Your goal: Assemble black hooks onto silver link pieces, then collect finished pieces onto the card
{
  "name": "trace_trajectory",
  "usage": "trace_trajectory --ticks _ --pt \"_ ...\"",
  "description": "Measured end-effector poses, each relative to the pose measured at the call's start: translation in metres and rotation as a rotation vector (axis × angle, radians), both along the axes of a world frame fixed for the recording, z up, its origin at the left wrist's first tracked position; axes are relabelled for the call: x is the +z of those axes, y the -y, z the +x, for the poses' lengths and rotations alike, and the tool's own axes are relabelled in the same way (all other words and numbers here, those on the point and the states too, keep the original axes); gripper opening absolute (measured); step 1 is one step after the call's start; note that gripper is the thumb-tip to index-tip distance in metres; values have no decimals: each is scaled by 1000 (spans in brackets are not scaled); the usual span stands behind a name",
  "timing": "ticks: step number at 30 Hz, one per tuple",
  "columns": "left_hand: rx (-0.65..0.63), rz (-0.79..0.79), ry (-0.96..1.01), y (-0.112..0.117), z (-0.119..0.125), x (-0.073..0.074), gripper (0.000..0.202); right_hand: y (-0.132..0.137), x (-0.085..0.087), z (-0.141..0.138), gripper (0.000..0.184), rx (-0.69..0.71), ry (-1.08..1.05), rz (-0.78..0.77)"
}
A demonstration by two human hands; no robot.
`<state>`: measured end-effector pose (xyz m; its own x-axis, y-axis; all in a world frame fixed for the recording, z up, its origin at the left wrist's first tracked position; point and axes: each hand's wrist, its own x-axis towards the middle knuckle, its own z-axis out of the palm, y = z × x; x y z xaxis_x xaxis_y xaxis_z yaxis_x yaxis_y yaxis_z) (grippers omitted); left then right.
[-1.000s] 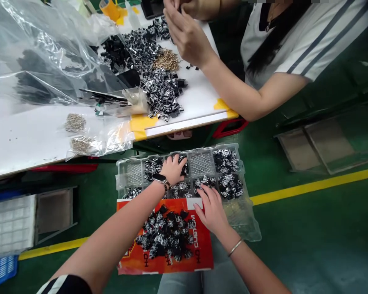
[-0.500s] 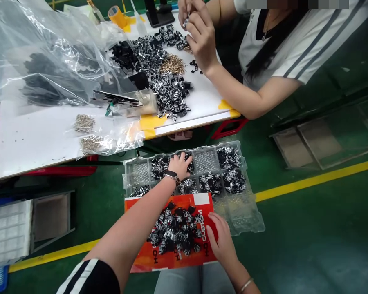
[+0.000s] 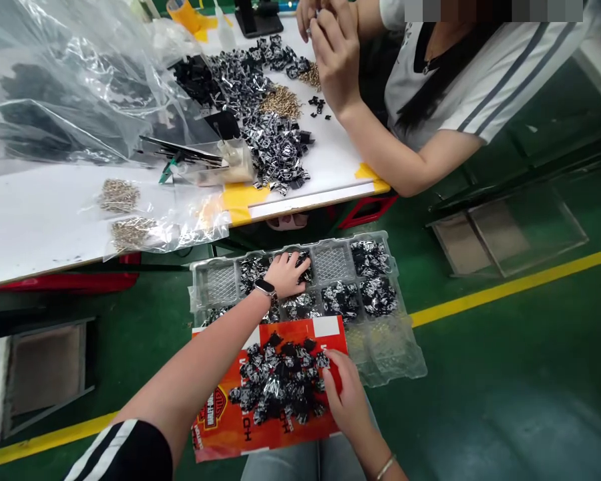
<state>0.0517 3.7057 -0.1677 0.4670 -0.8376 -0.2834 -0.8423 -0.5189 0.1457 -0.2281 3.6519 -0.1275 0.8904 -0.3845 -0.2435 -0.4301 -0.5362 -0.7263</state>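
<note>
My left hand (image 3: 286, 274) reaches into a back-row compartment of the clear plastic tray (image 3: 334, 264). Its fingers are spread over small black-and-silver parts (image 3: 305, 262), palm down. On my lap lies a red-orange printed sheet (image 3: 300, 437), overlapping the tray's near side. A loose pile of the same black-and-silver parts (image 3: 275, 384) rests on this sheet. My right hand (image 3: 348, 394) is at the pile's right edge, thumb and fingers apart, fingertips beside one part (image 3: 323, 359). Whether they touch it I cannot tell.
Across the tray is a white table (image 3: 330, 160) with heaped parts (image 3: 275, 150), brass-coloured pieces (image 3: 280, 101) and a large plastic bag (image 3: 80, 87). A co-worker's hands (image 3: 335, 53) are raised above it. Red stools (image 3: 368, 211) stand underneath.
My right hand has come left to the edge of the pile. The left hand stays in the same compartment. The whole view has shifted slightly, and more of the sheet's left side shows.
</note>
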Motion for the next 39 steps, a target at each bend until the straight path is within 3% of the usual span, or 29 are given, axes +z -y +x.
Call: trace_trajectory --ticks 10,22,32,39 --pt "-44 -23 -10 -6 6 -1 49 -6 -3 -12 30 -53 -75 115" --pt "-144 5 -65 -2 11 -2 48 -6 -4 -5 29 -95 -132 182" --pt "-38 36 -40 2 3 -1 46 4 3 0 30 -105 -130 225" --pt "-38 51 -54 7 7 -3 45 15 4 -1 30 -135 -122 235"
